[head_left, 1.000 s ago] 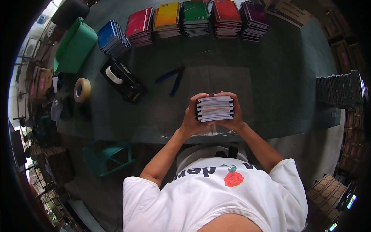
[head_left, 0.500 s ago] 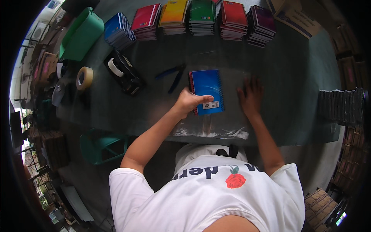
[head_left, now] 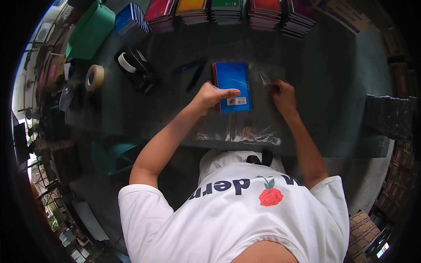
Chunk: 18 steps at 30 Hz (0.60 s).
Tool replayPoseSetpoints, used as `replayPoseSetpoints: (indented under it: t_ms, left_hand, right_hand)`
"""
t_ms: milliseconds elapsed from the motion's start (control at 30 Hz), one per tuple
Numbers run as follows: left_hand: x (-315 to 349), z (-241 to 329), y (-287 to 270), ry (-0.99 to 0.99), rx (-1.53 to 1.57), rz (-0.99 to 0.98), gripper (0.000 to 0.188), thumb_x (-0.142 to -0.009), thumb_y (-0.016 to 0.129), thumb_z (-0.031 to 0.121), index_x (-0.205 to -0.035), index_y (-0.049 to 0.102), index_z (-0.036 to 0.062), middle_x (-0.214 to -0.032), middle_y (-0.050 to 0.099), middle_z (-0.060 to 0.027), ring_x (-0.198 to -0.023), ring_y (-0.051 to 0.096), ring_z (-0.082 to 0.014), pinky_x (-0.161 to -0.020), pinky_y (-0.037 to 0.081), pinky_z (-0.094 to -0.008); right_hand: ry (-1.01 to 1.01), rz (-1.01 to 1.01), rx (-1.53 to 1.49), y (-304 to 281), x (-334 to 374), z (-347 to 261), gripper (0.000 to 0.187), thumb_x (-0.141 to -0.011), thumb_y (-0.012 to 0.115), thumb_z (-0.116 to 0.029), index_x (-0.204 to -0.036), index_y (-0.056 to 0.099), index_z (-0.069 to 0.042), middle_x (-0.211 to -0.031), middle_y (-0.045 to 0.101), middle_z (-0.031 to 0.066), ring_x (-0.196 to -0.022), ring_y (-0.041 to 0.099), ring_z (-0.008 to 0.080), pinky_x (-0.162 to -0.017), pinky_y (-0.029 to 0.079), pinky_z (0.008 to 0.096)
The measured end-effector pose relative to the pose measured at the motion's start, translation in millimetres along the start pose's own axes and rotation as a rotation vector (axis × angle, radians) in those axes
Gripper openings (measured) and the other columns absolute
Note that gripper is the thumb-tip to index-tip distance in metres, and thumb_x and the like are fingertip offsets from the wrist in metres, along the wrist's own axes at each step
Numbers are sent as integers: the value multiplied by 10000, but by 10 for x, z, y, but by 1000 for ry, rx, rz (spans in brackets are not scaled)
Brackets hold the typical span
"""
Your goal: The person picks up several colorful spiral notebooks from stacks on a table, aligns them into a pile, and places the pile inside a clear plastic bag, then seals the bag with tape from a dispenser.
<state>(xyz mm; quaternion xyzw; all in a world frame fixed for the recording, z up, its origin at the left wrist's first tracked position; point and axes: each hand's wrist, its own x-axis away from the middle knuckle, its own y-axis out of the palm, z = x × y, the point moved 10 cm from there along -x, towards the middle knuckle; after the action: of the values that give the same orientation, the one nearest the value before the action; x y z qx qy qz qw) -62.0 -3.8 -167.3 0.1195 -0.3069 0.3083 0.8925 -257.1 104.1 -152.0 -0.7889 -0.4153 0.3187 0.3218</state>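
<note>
A: Item one?
B: Notebook stack (head_left: pixel 231 78), blue cover up, on the desk (head_left: pixel 333 105) just above frame centre; my left grip (head_left: pixel 210 96) clasps its left side, thumb on top.
A: Item two?
B: Clear plastic (head_left: pixel 264 79), right of the stack; my right grip (head_left: pixel 284 95) pinches it.

Pale daylight is pouring in from beyond the left edge of the bench (head_left: pixel 333 94), which is lying dim. Clear film (head_left: pixel 258 137) is throwing white glare along the near edge, and slight blur is softening the right hand (head_left: pixel 283 97). Fisheye distortion is bowing the outer edges and blackening the corners.
</note>
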Motion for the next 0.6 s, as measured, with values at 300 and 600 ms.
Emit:
replayPoseSetpoints:
  t_ms: [300, 600]
  left_hand:
    - [17, -27, -10, -6, -27, -14, 693, -595, 850, 421, -1044, 598, -43, -943, 658, -159, -875, 660, -241, -805, 531, -358]
    - [119, -100, 5, 49, 48, -7, 681, -599, 861, 365, -1070, 578, -36, -959, 649, -160, -895, 657, -238, -811, 537, -355]
  right_hand:
    - [517, -287, -459, -57, 116, -38, 201, -793, 688, -97, -951, 622, 7, -720, 632, 38, -694, 618, 99, -500, 500, 232]
    - [389, -101, -449, -113, 132, 54, 151, -780, 671, -39, -910, 610, 8, -779, 676, 60, -663, 643, 131, -524, 516, 259]
